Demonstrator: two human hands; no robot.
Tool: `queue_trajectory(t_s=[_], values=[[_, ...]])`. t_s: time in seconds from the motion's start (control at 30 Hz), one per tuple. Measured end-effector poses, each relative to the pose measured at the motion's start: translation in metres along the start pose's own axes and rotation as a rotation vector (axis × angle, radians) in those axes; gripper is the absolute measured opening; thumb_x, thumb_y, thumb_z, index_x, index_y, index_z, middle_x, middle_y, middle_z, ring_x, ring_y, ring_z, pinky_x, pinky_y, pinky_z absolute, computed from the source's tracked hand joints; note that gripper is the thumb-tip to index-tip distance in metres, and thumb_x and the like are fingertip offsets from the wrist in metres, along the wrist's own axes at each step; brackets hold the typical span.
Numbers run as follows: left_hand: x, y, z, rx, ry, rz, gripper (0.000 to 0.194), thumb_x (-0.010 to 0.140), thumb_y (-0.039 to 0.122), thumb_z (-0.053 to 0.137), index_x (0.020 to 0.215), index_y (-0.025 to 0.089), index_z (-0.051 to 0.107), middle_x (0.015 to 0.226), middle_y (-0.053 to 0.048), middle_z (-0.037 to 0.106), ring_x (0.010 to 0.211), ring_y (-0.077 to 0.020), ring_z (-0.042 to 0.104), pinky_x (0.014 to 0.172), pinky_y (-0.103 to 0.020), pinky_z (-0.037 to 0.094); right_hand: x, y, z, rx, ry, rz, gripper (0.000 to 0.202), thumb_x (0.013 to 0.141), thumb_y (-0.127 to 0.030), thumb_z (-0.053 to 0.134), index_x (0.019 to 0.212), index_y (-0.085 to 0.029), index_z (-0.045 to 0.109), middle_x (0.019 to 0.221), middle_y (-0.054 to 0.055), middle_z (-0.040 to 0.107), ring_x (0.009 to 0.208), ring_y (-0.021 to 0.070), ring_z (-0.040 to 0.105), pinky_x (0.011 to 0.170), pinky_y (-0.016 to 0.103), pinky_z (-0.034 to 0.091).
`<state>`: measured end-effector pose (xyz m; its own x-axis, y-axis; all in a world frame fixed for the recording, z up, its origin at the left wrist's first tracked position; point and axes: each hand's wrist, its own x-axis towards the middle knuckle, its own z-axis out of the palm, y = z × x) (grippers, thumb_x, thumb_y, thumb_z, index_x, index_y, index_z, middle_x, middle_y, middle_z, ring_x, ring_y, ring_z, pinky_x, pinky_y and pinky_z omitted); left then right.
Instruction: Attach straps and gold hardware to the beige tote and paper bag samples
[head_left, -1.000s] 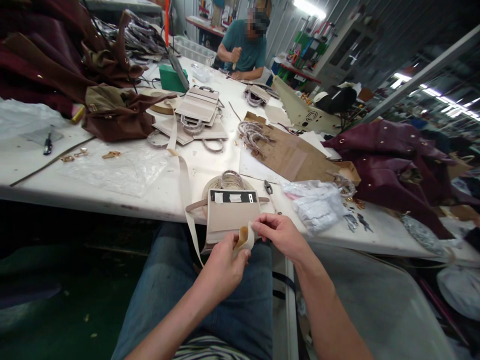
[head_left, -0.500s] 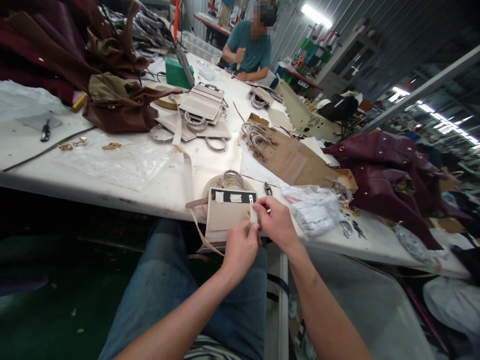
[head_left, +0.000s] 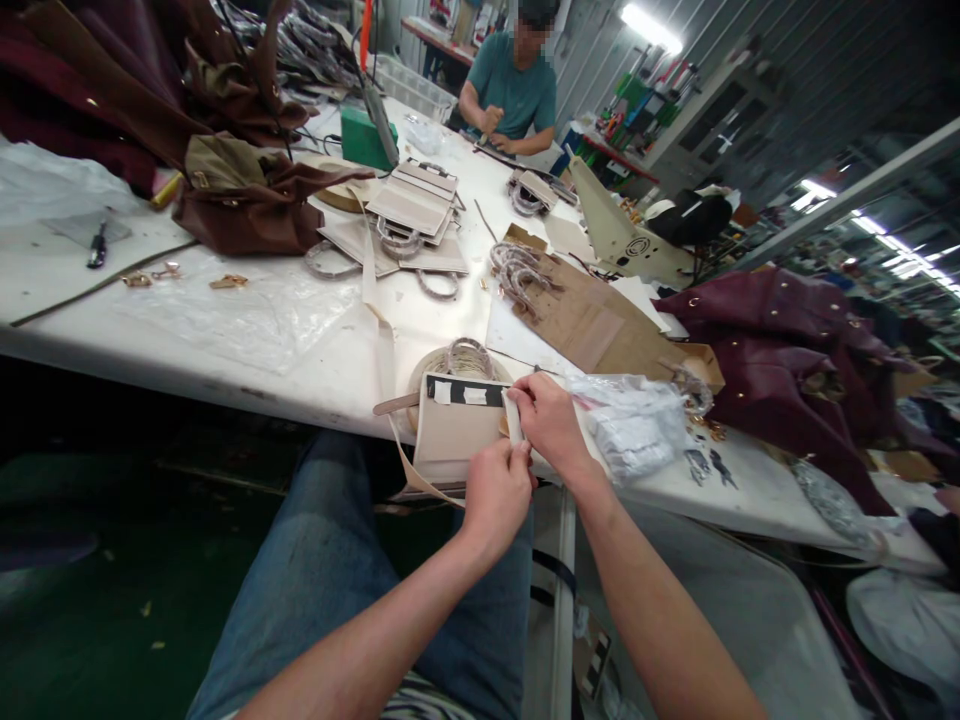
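Note:
A beige bag panel (head_left: 457, 432) with a wrapped round handle (head_left: 469, 352) lies tilted at the table's front edge, over a round coil. Along its upper edge runs a black strip (head_left: 454, 392) with white patches. My right hand (head_left: 551, 420) pinches a pale tape strip (head_left: 514, 418) at the panel's upper right corner. Lower on that same side, my left hand (head_left: 499, 490) is closed on the strip's lower end; its fingertips are partly hidden. A long cream tape (head_left: 385, 365) trails from the table past the panel's left side and under it toward my left hand.
Stacked beige bag panels (head_left: 416, 205) lie further back. A brown cardboard sheet (head_left: 600, 310) and a clear plastic bag (head_left: 637, 425) are to the right. Brown bags (head_left: 247, 215) stand left, burgundy bags (head_left: 780, 320) right. A co-worker (head_left: 514, 90) sits across the table.
The tape strip now lies straighter along the panel's right edge. My left hand has moved slightly right and down; my right hand stays near the upper corner. The view has shifted a little.

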<state>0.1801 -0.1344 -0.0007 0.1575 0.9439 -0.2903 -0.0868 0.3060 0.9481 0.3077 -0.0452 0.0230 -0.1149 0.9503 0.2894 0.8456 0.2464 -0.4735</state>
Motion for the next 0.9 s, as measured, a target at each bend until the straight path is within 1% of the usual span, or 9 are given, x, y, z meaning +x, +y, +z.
queue_trajectory(t_s=[0.2,0.43,0.5,0.57,0.63,0.7,0.77,0.83,0.9], values=[[0.002,0.001,0.001,-0.043,-0.022,-0.073,0.041,0.109,0.046,0.048,0.08,0.022,0.065,0.067,-0.006,0.076,0.052,-0.0218,0.069,0.053,-0.031,0.049,0.002,0.001,0.001,-0.019,-0.017,-0.012,0.014,0.1,-0.022,0.062,0.087,-0.023,0.065,0.092,0.008,0.072,0.088,0.0256,0.065,0.084,0.04,0.049],[0.006,0.001,0.004,-0.039,-0.018,-0.079,0.041,0.109,0.045,0.048,0.08,0.021,0.065,0.068,-0.007,0.076,0.052,-0.0221,0.07,0.051,-0.031,0.05,0.007,0.001,0.004,-0.022,-0.037,0.006,0.014,0.1,-0.023,0.065,0.087,-0.022,0.069,0.092,0.008,0.074,0.089,0.026,0.067,0.088,0.04,0.051],[0.007,0.001,0.005,-0.054,-0.024,-0.096,0.039,0.109,0.045,0.049,0.082,0.021,0.065,0.069,-0.008,0.077,0.052,-0.0223,0.07,0.051,-0.031,0.05,0.006,0.001,0.005,0.008,-0.008,0.029,0.008,0.1,-0.025,0.067,0.102,-0.02,0.074,0.095,0.008,0.075,0.086,0.0249,0.067,0.087,0.04,0.053],[0.009,-0.001,0.005,-0.078,-0.037,-0.122,0.038,0.109,0.044,0.048,0.084,0.02,0.065,0.07,-0.008,0.077,0.051,-0.022,0.07,0.05,-0.031,0.05,0.001,0.002,0.005,0.029,0.036,0.024,0.022,0.102,-0.027,0.068,0.121,-0.02,0.074,0.101,0.007,0.075,0.085,0.0238,0.067,0.085,0.038,0.054],[0.011,-0.004,0.005,-0.1,-0.054,-0.148,0.037,0.109,0.042,0.047,0.087,0.02,0.066,0.07,-0.008,0.077,0.05,-0.0215,0.069,0.049,-0.03,0.049,-0.005,0.006,0.003,0.025,0.037,-0.045,0.021,0.106,-0.028,0.064,0.122,-0.021,0.076,0.105,0.008,0.074,0.089,0.0235,0.069,0.086,0.037,0.055],[0.012,-0.007,0.005,-0.105,-0.058,-0.157,0.037,0.11,0.041,0.046,0.087,0.019,0.066,0.07,-0.008,0.077,0.05,-0.021,0.068,0.05,-0.03,0.049,-0.01,0.013,-0.001,0.006,-0.019,-0.151,0.022,0.11,-0.027,0.059,0.113,-0.022,0.081,0.106,0.008,0.073,0.095,0.0234,0.07,0.087,0.036,0.055],[0.013,-0.009,0.006,-0.099,-0.057,-0.158,0.037,0.11,0.042,0.046,0.087,0.019,0.066,0.069,-0.008,0.077,0.049,-0.0207,0.067,0.05,-0.03,0.048,-0.011,0.02,-0.007,-0.006,-0.101,-0.237,0.025,0.111,-0.025,0.059,0.114,-0.023,0.084,0.108,0.009,0.073,0.098,0.0227,0.071,0.087,0.034,0.054],[0.012,-0.008,0.009,-0.096,-0.065,-0.167,0.036,0.11,0.04,0.046,0.089,0.019,0.065,0.07,-0.008,0.077,0.048,-0.0202,0.067,0.049,-0.03,0.047,-0.008,0.024,-0.015,-0.029,-0.178,-0.278,0.023,0.11,-0.023,0.063,0.118,-0.023,0.085,0.112,0.009,0.074,0.098,0.0215,0.071,0.086,0.032,0.054],[0.01,-0.007,0.014,-0.111,-0.078,-0.187,0.034,0.11,0.038,0.045,0.091,0.018,0.066,0.071,-0.008,0.077,0.048,-0.0191,0.065,0.05,-0.029,0.047,-0.002,0.024,-0.022,-0.084,-0.255,-0.3,0.022,0.109,-0.022,0.065,0.116,-0.023,0.086,0.112,0.009,0.074,0.095,0.0204,0.071,0.084,0.031,0.053]])
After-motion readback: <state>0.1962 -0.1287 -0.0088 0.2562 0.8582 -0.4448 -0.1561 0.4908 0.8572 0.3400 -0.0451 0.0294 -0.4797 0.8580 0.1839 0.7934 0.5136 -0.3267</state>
